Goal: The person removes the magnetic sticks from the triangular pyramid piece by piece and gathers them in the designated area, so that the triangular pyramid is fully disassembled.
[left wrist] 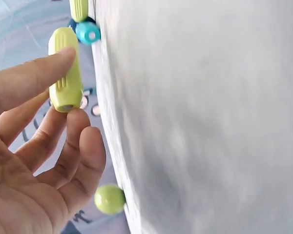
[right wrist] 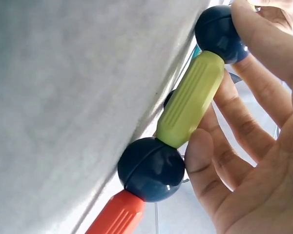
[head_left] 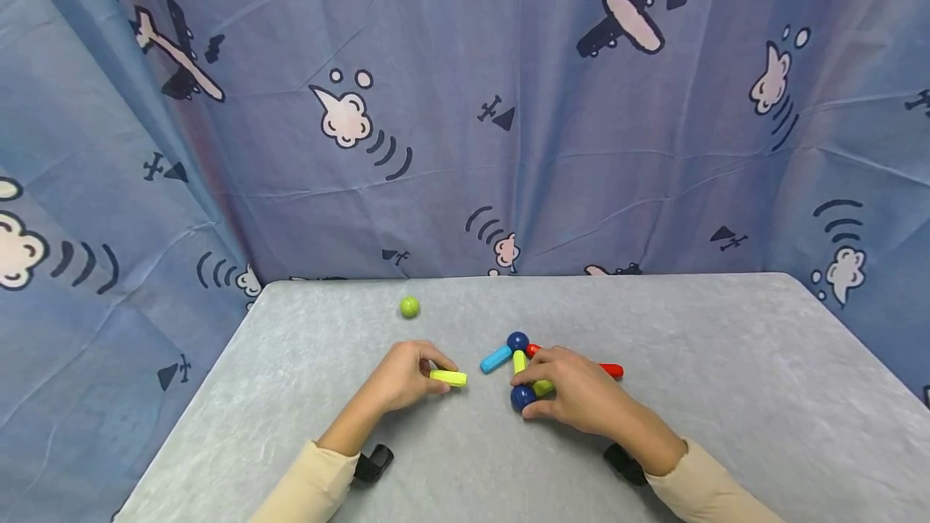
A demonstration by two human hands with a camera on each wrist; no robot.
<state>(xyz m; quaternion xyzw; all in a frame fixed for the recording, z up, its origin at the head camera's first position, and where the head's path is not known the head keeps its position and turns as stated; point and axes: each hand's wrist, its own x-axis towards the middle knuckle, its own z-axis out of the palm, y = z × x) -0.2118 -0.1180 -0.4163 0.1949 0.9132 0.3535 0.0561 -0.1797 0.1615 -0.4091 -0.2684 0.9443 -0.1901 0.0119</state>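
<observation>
My left hand (head_left: 404,375) pinches a yellow-green magnetic building stick (head_left: 448,378) between thumb and fingers, its end toward the right. In the left wrist view the grooved stick (left wrist: 66,68) has a thumb across its side. My right hand (head_left: 581,391) holds the near dark blue ball (head_left: 522,398) of a joined shape between thumb and fingers. From that ball run yellow-green sticks, one reaching toward a far blue ball (head_left: 518,341). A light blue stick (head_left: 497,359) and red sticks (head_left: 612,370) also belong to the shape. Right fingers hide part of it; another blue ball (right wrist: 151,168) appears in the right wrist view.
A loose green ball (head_left: 410,307) lies toward the back of the grey-white table (head_left: 697,345), left of the shape. Behind the table hangs a blue curtain (head_left: 450,119) printed with planes. Dark straps with devices sit at both wrists.
</observation>
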